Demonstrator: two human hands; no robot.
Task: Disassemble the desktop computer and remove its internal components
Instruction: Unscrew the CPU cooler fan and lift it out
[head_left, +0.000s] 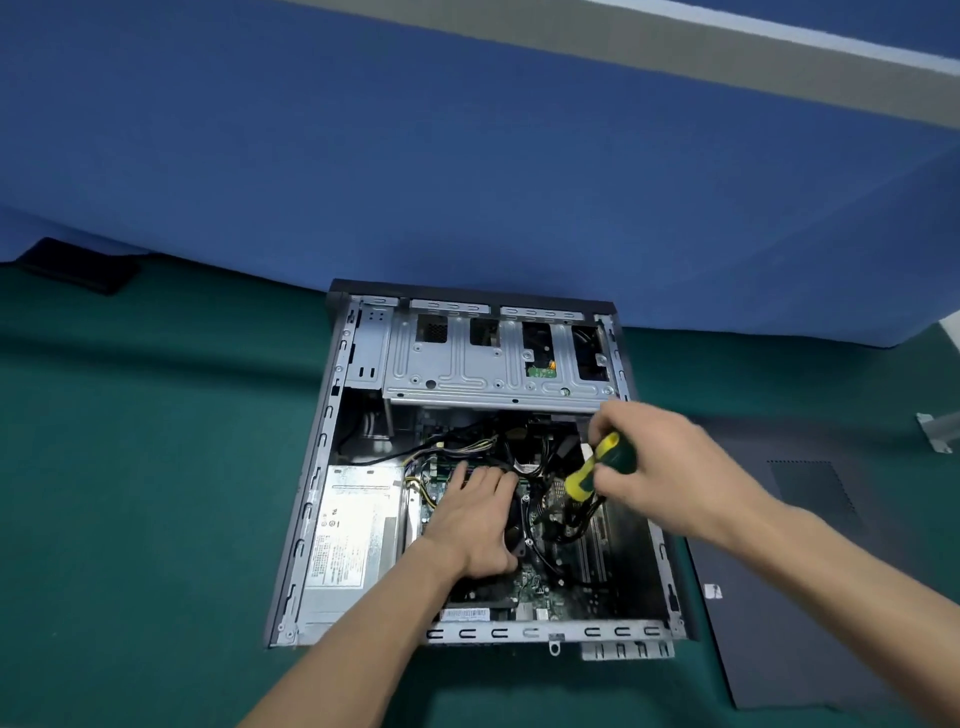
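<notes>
An open desktop computer case (332, 415) lies on its side on green cloth, its inside facing up. My left hand (475, 519) rests flat on the black CPU cooler fan (517, 525) over the motherboard (535, 587). My right hand (660, 467) grips a yellow and green screwdriver (597, 465), its tip pointing down towards the fan's right side among black cables. A silver power supply (350, 530) fills the case's left side. The metal drive cage (493, 358) spans the far end.
The removed dark side panel (810, 571) lies on the green cloth to the right of the case. A small metal bracket (937, 431) sits at the far right. A blue partition (467, 182) stands behind. A black object (78, 267) lies far left.
</notes>
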